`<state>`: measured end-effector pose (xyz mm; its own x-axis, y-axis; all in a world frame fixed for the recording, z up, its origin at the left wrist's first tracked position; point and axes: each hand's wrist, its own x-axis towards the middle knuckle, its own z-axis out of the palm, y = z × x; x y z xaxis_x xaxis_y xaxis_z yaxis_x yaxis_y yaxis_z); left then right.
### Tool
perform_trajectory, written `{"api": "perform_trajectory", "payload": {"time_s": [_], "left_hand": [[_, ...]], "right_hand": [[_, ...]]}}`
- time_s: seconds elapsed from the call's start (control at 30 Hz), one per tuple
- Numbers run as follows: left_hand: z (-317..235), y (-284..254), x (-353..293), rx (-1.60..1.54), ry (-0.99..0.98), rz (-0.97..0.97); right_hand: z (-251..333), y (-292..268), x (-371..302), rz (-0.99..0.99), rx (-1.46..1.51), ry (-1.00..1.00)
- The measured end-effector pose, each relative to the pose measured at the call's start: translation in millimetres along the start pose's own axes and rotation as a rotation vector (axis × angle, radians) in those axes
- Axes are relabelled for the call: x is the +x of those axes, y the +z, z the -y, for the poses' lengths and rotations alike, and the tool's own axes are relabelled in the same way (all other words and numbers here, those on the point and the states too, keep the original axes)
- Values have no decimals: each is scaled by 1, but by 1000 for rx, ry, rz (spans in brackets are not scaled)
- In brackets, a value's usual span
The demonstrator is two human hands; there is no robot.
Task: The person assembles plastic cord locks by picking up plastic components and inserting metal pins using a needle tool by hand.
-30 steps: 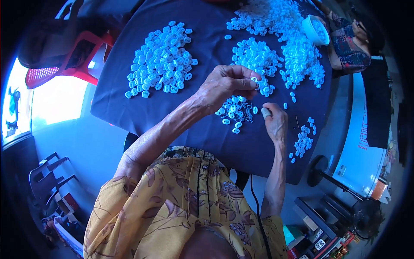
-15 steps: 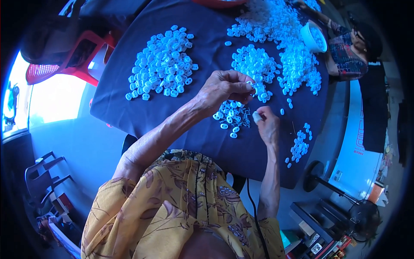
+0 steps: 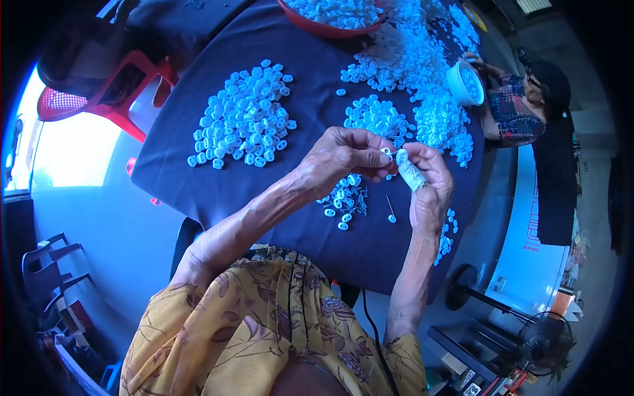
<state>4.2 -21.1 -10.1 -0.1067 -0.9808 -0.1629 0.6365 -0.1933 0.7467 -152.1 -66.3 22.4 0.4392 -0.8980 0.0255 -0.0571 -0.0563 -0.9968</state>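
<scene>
Between the thumb and fingers of my left hand [image 3: 353, 157] is a small white oval plastic piece with holes [image 3: 386, 152]. My right hand [image 3: 432, 185] is pinched closed right beside it, with a whitish wrap [image 3: 412, 175] on one finger. What the right fingertips hold is too small to make out. Below my hands lies a small heap of white oval pieces [image 3: 340, 199], with short thin metal pins [image 3: 358, 201] by it. A long thin pin [image 3: 389, 203] touches a single white piece [image 3: 391, 218] on the cloth.
Larger piles of white pieces lie at the left [image 3: 244, 119], beyond my hands [image 3: 380, 117] and at the far right [image 3: 439, 112]. A red basin [image 3: 297, 21] and white bowl [image 3: 461, 86] hold more. Another person [image 3: 522, 105] sits at the right of the dark tablecloth [image 3: 284, 218].
My right hand has come up to meet my left at the held piece. The long pin and single white piece now show below. The whole view has shifted slightly.
</scene>
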Motion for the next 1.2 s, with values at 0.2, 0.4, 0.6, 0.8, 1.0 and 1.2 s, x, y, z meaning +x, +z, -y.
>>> {"api": "perform_trajectory", "payload": {"time_s": [0.2, 0.4, 0.6, 0.8, 1.0, 1.2], "left_hand": [[0, -5, 1, -124, 2, -3], [-3, -1, -1, -104, 31, -3], [-6, 4, -4, -12, 92, -19], [-10, 9, -4, 107, 163, -24], [-11, 10, -4, 141, 188, -33], [-10, 11, -2, 154, 189, -30]], "right_hand": [[11, 9, 4, 9, 5, -82], [19, 14, 6, -57, -169, -103], [24, 19, 5, -81, -195, -141], [22, 17, 5, -80, -217, -172], [18, 14, 5, -79, -194, -194], [18, 13, 5, -117, -199, -192]]}}
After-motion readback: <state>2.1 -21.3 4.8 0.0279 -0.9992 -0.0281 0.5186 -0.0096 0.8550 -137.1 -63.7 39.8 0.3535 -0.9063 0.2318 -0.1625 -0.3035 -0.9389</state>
